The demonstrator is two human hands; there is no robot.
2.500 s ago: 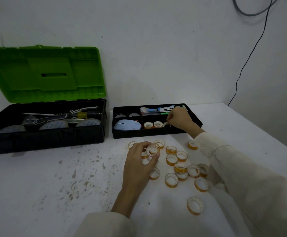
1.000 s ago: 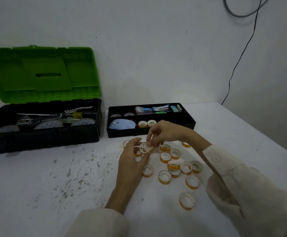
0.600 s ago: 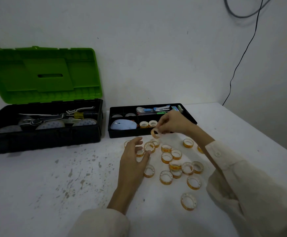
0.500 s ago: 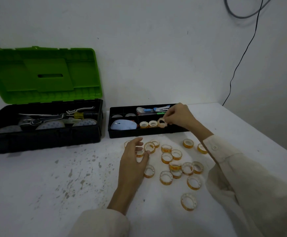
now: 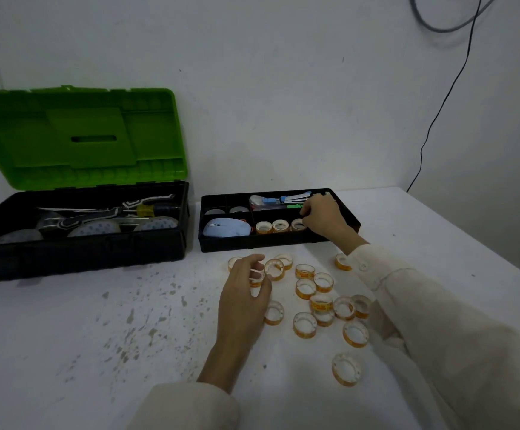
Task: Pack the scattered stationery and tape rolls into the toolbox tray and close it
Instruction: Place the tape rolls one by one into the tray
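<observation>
Tape rolls [image 5: 280, 226] in tray [image 5: 262, 240]

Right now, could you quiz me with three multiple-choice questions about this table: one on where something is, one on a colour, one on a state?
1. Where is the right hand?
A. over the tray
B. inside the toolbox
C. off the table

2. What colour is the toolbox lid?
A. red
B. green
C. white

3. The lid is:
A. shut
B. removed
C. open

Answers: 1 A, its fingers rest at a tape roll in the tray's front row. 2 B, bright green plastic. 3 C, it stands raised behind the black base.
</observation>
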